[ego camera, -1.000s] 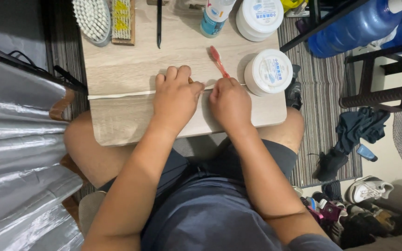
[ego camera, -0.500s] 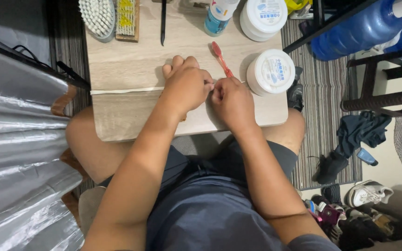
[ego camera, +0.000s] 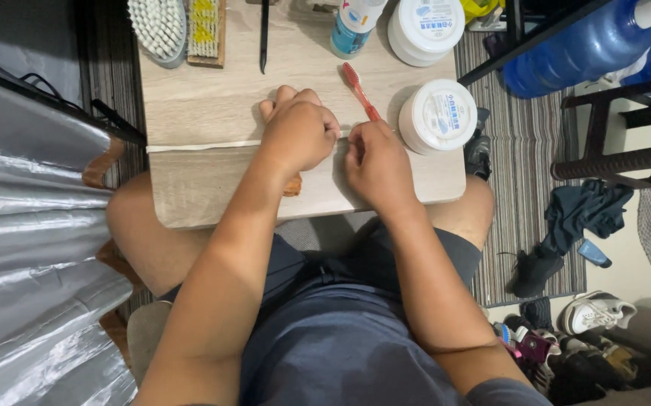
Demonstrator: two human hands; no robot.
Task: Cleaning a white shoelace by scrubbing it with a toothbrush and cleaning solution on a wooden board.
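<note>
Both hands rest close together on the wooden worktop [ego camera: 212, 113], over the person's lap. The left hand [ego camera: 299, 131] is curled into a loose fist, knuckles up, lying on the pale seam that runs across the board; what it grips, if anything, I cannot tell. The right hand [ego camera: 376, 162] is closed around the handle of a red toothbrush [ego camera: 357, 84], whose bristled head points away from the person, toward the far edge. Just to the right of that hand stands a round white tub [ego camera: 438, 114] with its lid on, and a second white tub [ego camera: 424, 28] sits farther back beside a blue-and-white bottle [ego camera: 354, 26]. At the far left of the worktop lie a white bristle brush [ego camera: 158, 26] and a wooden brush with yellow bristles [ego camera: 206, 30], with a thin black tool [ego camera: 264, 37] nearby.
</note>
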